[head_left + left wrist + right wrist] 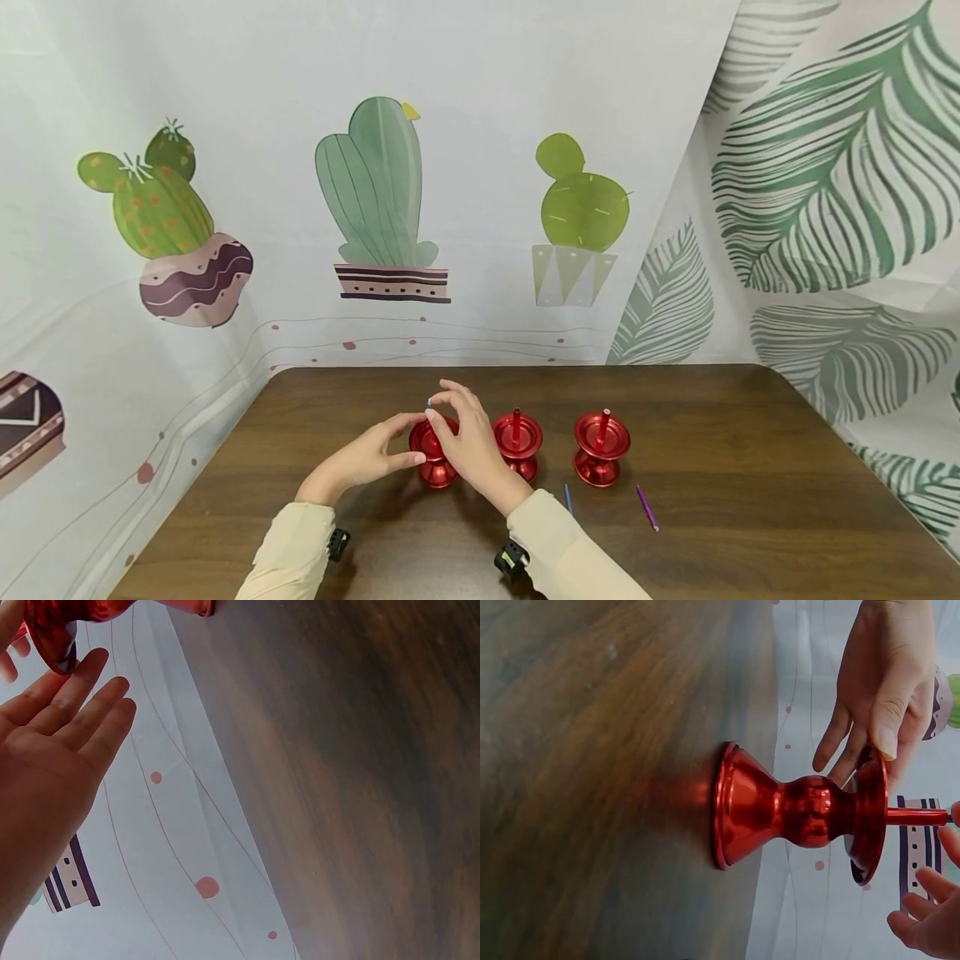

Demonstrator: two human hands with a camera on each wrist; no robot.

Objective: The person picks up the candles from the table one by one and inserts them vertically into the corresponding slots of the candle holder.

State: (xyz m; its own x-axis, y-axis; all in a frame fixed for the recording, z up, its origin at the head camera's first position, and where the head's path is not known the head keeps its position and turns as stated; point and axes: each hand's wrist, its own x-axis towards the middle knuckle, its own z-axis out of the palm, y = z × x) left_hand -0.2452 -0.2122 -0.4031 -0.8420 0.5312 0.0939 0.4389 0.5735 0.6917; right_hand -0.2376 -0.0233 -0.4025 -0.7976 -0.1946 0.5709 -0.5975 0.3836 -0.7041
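A red candle holder (806,810) is stood upright on the brown worktop (712,450), at the left end of a row of three. The edge of its dish (874,832) is pinched by the left hand (367,454), with the thumb laid on top and fingers reached beneath. A small blue stick (429,404) is pinched between the thumb and forefinger of the right hand (471,442), at the top of the holder's tube (915,817); how deep it is seated cannot be told. The middle candle holder (517,446) is partly covered by the right hand, and the far-right candle holder (600,458) is placed beyond it. A second blue stick (567,497) is laid near the right sleeve (566,542), and a purple stick (647,507) is laid farther right. A white sheet (480,108) printed with cacti and leaves is hung behind.
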